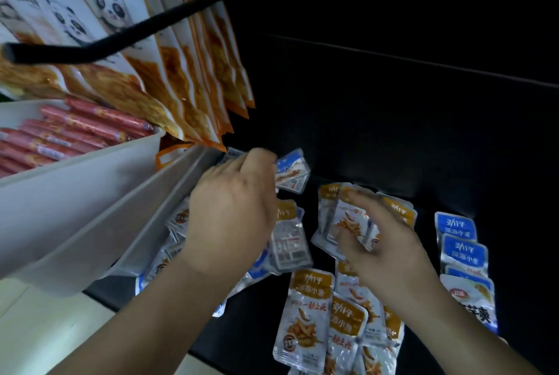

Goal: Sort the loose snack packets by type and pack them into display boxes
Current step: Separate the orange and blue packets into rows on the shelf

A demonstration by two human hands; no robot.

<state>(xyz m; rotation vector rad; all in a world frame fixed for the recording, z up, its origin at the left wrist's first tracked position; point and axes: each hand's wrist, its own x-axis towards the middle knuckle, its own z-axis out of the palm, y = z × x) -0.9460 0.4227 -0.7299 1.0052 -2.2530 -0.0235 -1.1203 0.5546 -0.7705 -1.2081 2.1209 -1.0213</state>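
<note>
gold-labelled packets [305,314]: silvery, flat, overlapping, centre foreground | blue-labelled packets [459,241]: overlapping column, far right, labels upside-down | mixed packet heap [290,241]: partly face-down, left of centre

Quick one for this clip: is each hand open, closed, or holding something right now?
Left hand: grips a blue packet.
Right hand: holds a bunch of orange packets.
</note>
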